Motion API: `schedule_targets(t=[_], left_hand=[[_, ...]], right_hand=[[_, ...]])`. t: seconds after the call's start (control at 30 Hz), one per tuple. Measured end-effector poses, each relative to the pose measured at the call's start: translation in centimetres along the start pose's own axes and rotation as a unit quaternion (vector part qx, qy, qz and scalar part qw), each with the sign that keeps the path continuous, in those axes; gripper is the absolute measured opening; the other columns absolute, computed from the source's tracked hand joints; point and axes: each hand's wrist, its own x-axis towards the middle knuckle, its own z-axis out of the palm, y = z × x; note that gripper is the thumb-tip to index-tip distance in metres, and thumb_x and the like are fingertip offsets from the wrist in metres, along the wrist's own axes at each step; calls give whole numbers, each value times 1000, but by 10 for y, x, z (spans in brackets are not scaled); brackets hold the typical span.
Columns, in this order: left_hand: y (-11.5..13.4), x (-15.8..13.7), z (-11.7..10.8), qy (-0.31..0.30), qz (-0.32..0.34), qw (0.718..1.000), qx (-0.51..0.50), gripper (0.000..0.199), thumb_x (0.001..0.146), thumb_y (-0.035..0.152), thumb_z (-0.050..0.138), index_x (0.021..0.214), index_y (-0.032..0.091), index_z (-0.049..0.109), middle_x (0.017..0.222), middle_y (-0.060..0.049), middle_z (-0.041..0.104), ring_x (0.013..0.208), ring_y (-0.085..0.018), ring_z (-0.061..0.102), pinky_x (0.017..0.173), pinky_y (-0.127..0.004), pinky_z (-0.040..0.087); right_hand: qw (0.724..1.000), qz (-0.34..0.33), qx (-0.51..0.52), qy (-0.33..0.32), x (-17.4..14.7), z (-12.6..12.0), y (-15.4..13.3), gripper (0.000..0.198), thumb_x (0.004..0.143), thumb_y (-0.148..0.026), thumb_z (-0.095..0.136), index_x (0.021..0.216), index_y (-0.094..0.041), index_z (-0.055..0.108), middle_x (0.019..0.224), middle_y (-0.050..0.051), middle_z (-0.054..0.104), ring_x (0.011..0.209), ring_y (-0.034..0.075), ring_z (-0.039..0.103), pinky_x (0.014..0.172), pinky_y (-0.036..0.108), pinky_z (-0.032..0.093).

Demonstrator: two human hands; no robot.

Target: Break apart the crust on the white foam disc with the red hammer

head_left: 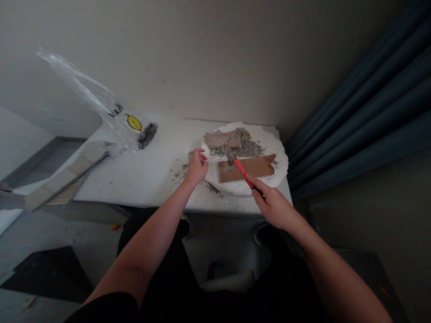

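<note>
Within right hand (274, 207), one red tool (240, 167)

The left forearm (160, 226) slants far and right, the left hand (197, 168) loosely bent. From near right, the right forearm (332, 264) angles far and left, the right hand (274, 205) curled tight.

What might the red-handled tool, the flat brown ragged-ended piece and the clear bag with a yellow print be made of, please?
Red-handled tool: handle probably plastic or rubber, from its bright, even colour; head possibly dull metal, too blurred to settle. Flat brown piece: likely matte cardboard, with a ragged end. Clear bag: seemingly thin, glossy plastic film, see-through with shiny creases.
</note>
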Motion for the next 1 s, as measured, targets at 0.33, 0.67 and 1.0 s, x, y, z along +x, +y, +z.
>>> schedule_targets(t=[0.33,0.67,1.0], left_hand=[[-31,-10,-39,-39,-89,969,226,39,81,22,51,119,18,47,97,-11,67,83,-24,65,73,-35,49],[-46,-34,-18,-303,40,891,335,13,75,22,60,85,19,68,93,-11,72,90,-24,67,79,-34,51],[-56,-36,3,-328,119,881,319,26,86,24,50,97,16,72,102,-16,71,92,-27,68,82,-38,52]], right_hand=[[999,2,-35,-13,0,2,-3,52,99,-27,42,151,-25,45,124,11,70,108,29,66,92,40,48],[1000,15,-8,25,5,-7,9,56,97,-26,43,153,-21,43,82,5,70,68,19,63,71,31,48],[999,33,-27,29,14,-9,27,56,95,-25,43,151,-19,45,70,2,66,59,18,58,67,30,45]])
